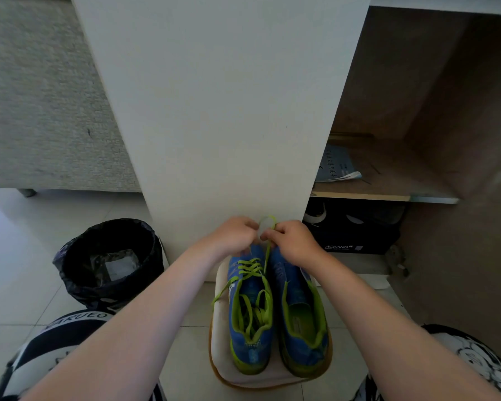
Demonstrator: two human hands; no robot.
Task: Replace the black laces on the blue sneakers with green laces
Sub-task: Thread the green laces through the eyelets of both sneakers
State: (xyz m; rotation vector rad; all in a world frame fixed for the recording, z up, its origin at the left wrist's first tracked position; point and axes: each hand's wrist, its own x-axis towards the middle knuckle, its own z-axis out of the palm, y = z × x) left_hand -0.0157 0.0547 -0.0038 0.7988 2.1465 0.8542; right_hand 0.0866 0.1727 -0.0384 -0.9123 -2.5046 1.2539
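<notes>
The tall white cabinet panel (220, 111) stood as the landmark, upright and directly behind the work. To its left sat a grey fabric sofa (41, 96); to its right, an open brown shelf compartment (417, 111). Left of the panel's foot stood a round bin lined with a black bag (107, 261). In front of the panel's foot a low white padded stool (219, 351) carried the pair of blue mesh sneakers with green trim (301, 319), toes toward the panel.

The left shoe (250, 340) already carried a flat bright-green lace (250, 267) through its front eyelets, loose ends spilling into its opening. The right shoe showed no lacing that I could make out. No black laces were in view.

Just before the panel's base, the left hand (235, 235) and the right hand (292, 241) were close together, each pinched on a second green lace (268, 224), which looped up between them and trailed down toward the right shoe.

The lace should handle as light, limp and slightly slick; gripping near its stiff tip seemed best for feeding eyelets. The shoes looked soft and light enough to shift.

Room was tight toward the panel and at the stool's edges, open toward the person's knees.
</notes>
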